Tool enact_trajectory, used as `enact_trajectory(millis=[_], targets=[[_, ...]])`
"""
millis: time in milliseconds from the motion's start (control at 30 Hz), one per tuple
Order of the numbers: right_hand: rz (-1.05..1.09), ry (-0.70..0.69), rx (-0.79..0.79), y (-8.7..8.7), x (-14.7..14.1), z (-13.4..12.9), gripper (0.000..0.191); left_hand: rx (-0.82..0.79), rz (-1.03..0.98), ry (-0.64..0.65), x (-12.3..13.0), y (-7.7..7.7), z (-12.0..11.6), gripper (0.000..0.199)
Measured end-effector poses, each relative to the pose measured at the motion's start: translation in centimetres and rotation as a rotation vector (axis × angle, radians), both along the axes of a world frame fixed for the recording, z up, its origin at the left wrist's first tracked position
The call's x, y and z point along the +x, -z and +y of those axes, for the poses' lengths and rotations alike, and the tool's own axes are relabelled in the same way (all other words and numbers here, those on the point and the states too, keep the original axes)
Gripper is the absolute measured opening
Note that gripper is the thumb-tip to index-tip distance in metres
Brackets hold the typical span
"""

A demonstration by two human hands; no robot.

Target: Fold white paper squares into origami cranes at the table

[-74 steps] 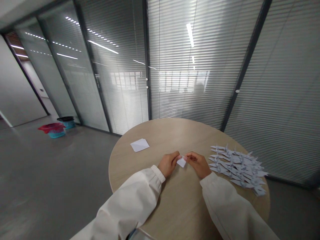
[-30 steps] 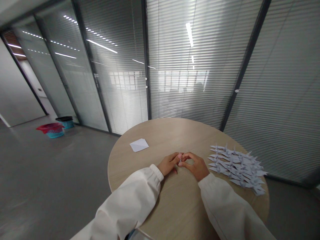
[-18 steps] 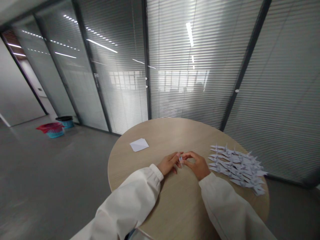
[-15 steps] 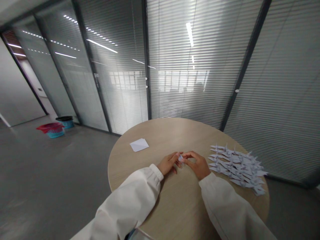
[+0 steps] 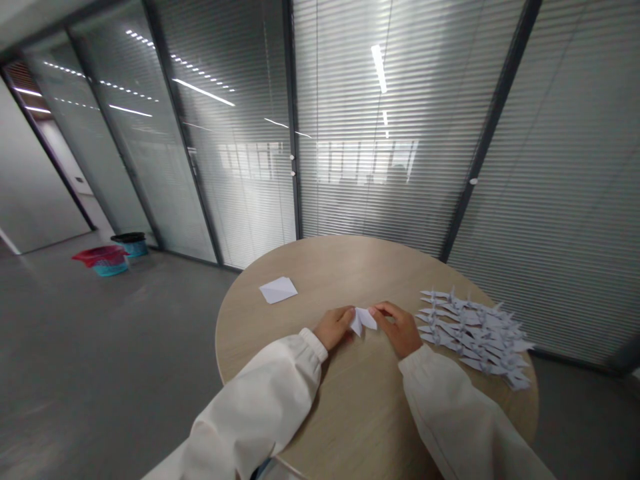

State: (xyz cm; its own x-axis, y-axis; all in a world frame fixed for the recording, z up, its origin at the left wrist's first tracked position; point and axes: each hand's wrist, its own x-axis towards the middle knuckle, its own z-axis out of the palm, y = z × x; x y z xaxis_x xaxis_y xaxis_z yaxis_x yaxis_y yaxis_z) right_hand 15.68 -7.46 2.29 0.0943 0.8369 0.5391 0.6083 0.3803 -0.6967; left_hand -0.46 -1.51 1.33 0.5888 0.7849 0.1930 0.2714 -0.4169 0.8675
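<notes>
— In the head view, where is the folded white paper (image 5: 363,321) lying from your hands?

— It's sitting right between them, around the middle of the round tabletop (image 5: 320,267), with its long axis running across you, left to right. Neither hand is clearly nearer; each is working one end.

— What are your hands doing?

— Your left hand (image 5: 334,327) is closing on the left flap, fingers nearly together. Your right hand (image 5: 397,330) is curling in, and its fingertips (image 5: 375,311) are pinching the right flap, it seems.

— And how is the paper looking?

— It's spreading into two pointed flaps, slightly raised off the tabletop, creases crisp. A loose square sheet (image 5: 278,290) is lying toward the far left edge, and a heap of paper cranes (image 5: 470,337) is spreading just beyond your right hand.
</notes>
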Motion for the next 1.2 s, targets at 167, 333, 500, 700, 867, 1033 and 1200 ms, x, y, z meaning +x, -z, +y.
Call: enact_trajectory(millis=[167,333,500,700,867,1033,1200], targets=[[0.016,-0.027,-0.027,0.0,-0.2,-0.1,0.025,0.138,0.008,-0.016,0.0,-0.5,0.0,0.031],[0.018,0.018,-0.037,0.2,0.0,0.1,0.026,0.115,0.012,-0.039,0.2,-0.1,0.3,0.031],[0.048,0.056,-0.021,0.3,0.3,0.2,0.029,0.028,-0.056,0.045,0.3,0.0,0.3,0.032],[0.133,0.069,-0.055,0.4,0.6,0.4,0.032,-0.208,-0.178,0.168,0.5,-0.1,0.0,0.037],[0.268,-0.045,-0.146,0.7,0.7,0.8,0.030,-0.220,-0.253,0.089,0.5,0.1,0.4,0.037],[0.357,-0.218,-0.258,1.1,0.6,1.1,0.031,-0.118,-0.275,-0.013,0.4,0.3,0.8,0.039],[0.244,-0.171,-0.269,1.2,0.9,1.0,0.032,0.100,-0.175,-0.045,-0.1,-0.2,0.3,0.034]])
